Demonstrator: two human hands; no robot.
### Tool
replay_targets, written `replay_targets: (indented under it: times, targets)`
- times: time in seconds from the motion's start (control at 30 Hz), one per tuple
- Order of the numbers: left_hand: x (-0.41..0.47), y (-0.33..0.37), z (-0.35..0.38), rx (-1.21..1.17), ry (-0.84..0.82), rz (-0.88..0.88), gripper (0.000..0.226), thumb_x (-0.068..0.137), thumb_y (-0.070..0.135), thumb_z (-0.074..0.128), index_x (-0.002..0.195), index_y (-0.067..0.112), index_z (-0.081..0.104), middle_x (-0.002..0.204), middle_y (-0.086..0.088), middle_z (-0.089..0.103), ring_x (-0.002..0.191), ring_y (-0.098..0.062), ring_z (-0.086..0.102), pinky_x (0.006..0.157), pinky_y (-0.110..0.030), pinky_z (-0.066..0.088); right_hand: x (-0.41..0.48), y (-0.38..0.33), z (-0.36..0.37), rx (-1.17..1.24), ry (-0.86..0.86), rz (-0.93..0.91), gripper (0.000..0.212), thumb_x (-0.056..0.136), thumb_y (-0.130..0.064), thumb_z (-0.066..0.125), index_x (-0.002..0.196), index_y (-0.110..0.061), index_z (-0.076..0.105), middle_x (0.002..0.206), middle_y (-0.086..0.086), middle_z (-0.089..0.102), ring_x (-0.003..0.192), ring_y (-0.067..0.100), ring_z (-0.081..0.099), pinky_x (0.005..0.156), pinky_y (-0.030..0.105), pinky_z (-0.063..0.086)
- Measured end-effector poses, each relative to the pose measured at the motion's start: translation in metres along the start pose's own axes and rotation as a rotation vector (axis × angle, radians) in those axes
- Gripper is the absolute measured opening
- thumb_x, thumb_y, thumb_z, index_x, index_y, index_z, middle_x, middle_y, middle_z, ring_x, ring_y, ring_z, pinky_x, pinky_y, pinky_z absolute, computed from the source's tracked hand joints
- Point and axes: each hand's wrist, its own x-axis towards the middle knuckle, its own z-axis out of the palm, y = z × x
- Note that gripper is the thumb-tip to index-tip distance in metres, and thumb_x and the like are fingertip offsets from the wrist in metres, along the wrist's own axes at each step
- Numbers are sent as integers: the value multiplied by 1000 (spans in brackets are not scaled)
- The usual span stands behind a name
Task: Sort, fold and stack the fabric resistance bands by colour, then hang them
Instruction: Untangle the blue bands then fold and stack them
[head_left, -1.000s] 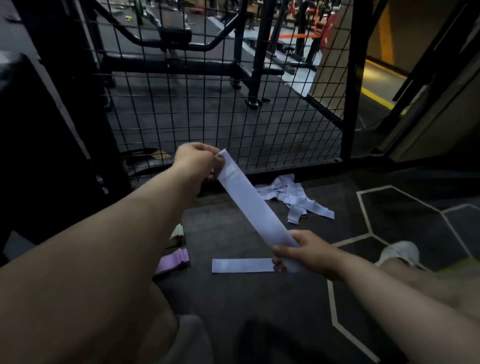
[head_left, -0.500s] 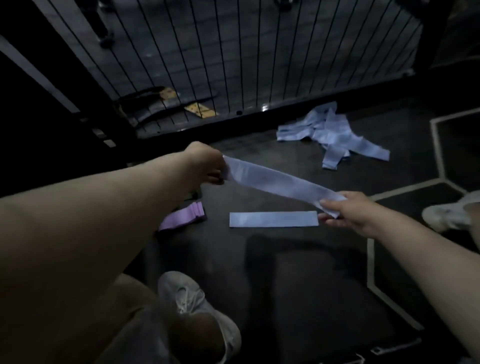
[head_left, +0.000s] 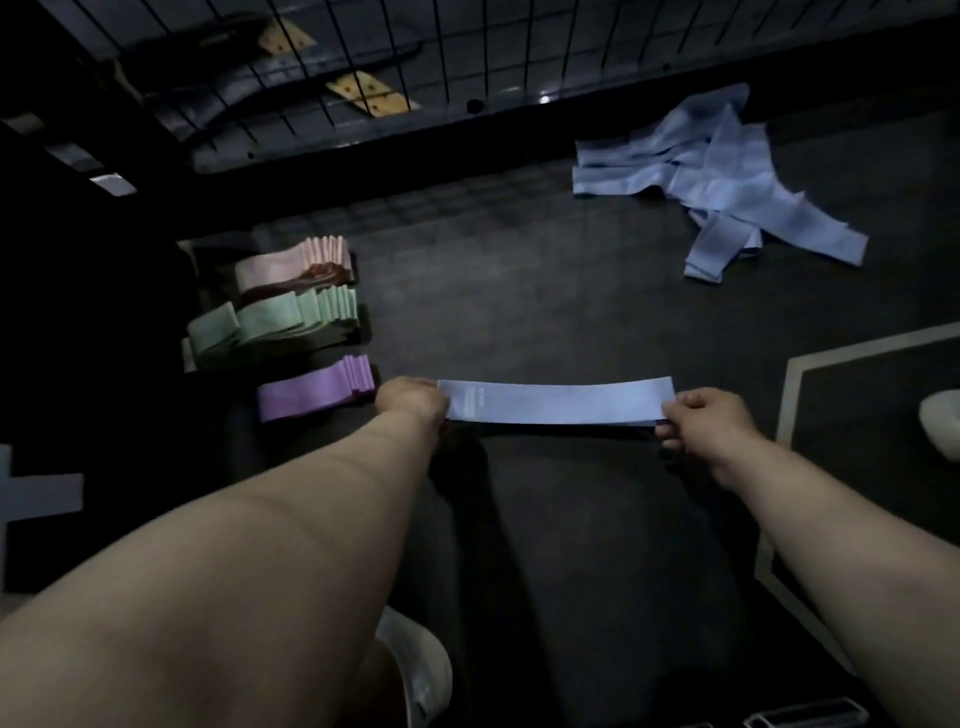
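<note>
A pale-blue band (head_left: 556, 402) is held flat and level, its ends pinched by the curled fingers of the left hand (head_left: 413, 400) and right hand (head_left: 701, 415).

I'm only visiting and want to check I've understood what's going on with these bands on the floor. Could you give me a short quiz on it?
1. True or false: the left hand and the right hand each pinch one end of the blue band.
2. Which folded stack lies nearest the left hand? A pink, B green, C purple.
3. Fill in: the loose pile at the far right is ___ in colour.
Key: 1 true; 2 C, the purple stack; 3 blue.
</note>
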Motion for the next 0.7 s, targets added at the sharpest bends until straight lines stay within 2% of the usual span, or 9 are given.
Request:
replay_targets:
  times: [0.07, 0.13, 0.2, 0.27, 0.33, 0.43, 0.53, 0.63, 0.7]
  targets:
    - [11, -5, 7, 23, 66, 7, 29, 86, -3, 62, 113, 3, 68, 114, -15, 69, 104, -31, 68, 82, -34, 57, 7, 5, 6, -36, 9, -10, 6, 97, -13, 56, 100, -8, 59, 76, 11, 63, 61, 18, 56, 58, 31, 51]
    - [19, -8, 14, 9, 151, -2, 18, 84, -4, 65, 97, 6, 72, 107, -15, 71, 99, -31, 68, 93, -40, 55, 12, 8, 11, -100, 41, -17, 6, 94, -13, 60, 89, -10, 62, 79, 12, 64, 66, 22, 58, 67, 39, 55]
    - [24, -10, 19, 18, 150, -10, 15, 81, -2, 68, 78, 12, 69, 99, -13, 72, 94, -30, 69, 93, -42, 55, 17, 12, 13, -168, 84, -35, 6, 89, -15, 66, 84, -15, 64, 84, 11, 67, 77, 28, 65, 80, 46, 58]
    - [27, -15, 21, 9, 168, -42, 22, 80, -2, 68, 67, 15, 64, 95, -12, 72, 90, -29, 70, 90, -44, 57, 23, 18, 15, -231, 107, -51, 4, 85, -17, 69, 83, -17, 66, 87, 11, 69, 85, 32, 67, 83, 51, 57]
    - [31, -19, 25, -11, 200, -55, 25, 81, -3, 66, 66, 17, 63, 95, -12, 72, 87, -29, 69, 89, -44, 57, 28, 20, 16, -274, 112, -59, 5, 83, -17, 70, 84, -19, 66, 88, 11, 70, 86, 32, 68, 83, 50, 57]
    - [29, -17, 27, -42, 227, -70, 29, 84, -6, 62, 66, 17, 62, 93, -12, 70, 81, -28, 66, 87, -39, 57, 25, 14, 20, -333, 144, -76, 11, 85, -17, 69, 96, -15, 67, 97, 7, 69, 92, 29, 65, 87, 41, 55]
    - [30, -19, 28, 13, 248, -52, 23, 84, -3, 63, 70, 16, 65, 94, -10, 71, 91, -27, 67, 89, -29, 53, 28, 16, 22, -370, 169, -74, 13, 89, -18, 67, 101, -12, 67, 103, 8, 67, 98, 27, 63, 88, 35, 50]
    - [31, -21, 27, 96, 253, -9, 6, 83, 8, 69, 79, 13, 71, 100, -10, 73, 97, -27, 68, 96, -32, 52, 30, 17, 23, -403, 193, -80, 12, 92, -19, 64, 101, -11, 66, 104, 9, 66, 96, 26, 62, 83, 33, 48]
    - [31, -21, 26, 112, 278, 18, 2, 83, 15, 73, 84, 13, 73, 97, -8, 72, 96, -25, 67, 96, -29, 50, 30, 17, 24, -409, 203, -78, 10, 94, -20, 62, 101, -12, 64, 102, 8, 64, 92, 23, 60, 79, 33, 47]
